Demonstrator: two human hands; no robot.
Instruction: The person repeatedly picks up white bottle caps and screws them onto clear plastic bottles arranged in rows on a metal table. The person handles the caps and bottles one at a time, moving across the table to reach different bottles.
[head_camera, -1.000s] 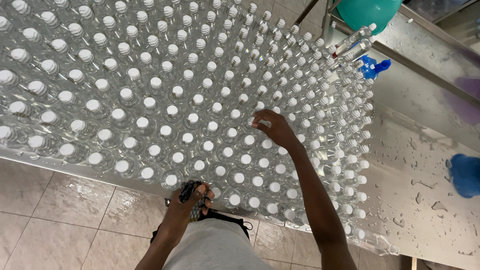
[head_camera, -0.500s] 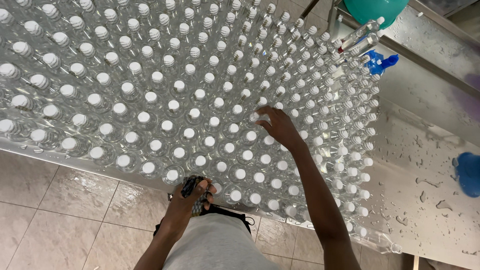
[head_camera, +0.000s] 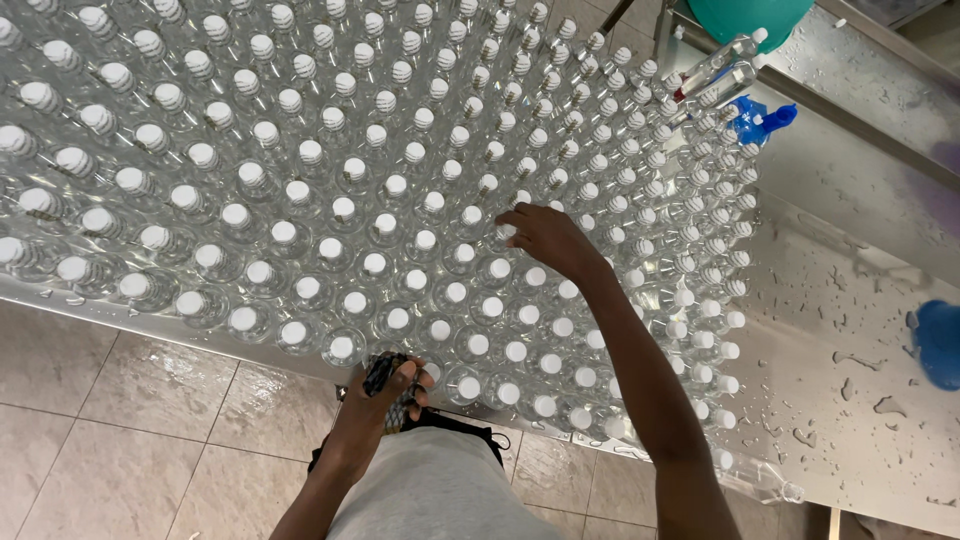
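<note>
Rows of clear plastic bottles with white caps (head_camera: 330, 250) stand tightly packed on a wet metal table (head_camera: 830, 360). My right hand (head_camera: 545, 240) reaches over the rows, its fingers closed around the cap of one bottle (head_camera: 508, 232) in the middle of the pack. My left hand (head_camera: 385, 390) is at the table's near edge, gripping a small dark object (head_camera: 378, 372) by the front row of bottles; I cannot tell what the object is.
A teal round container (head_camera: 755, 15) and a blue spray bottle (head_camera: 760, 120) sit at the far right, with two bottles lying on their sides (head_camera: 715, 70). Another blue thing (head_camera: 940, 340) is at the right edge. Wet floor tiles (head_camera: 130, 420) lie below.
The view has drifted slightly. My right hand has stayed on the bottle caps in the middle rows, and my left hand has stayed at the near edge.
</note>
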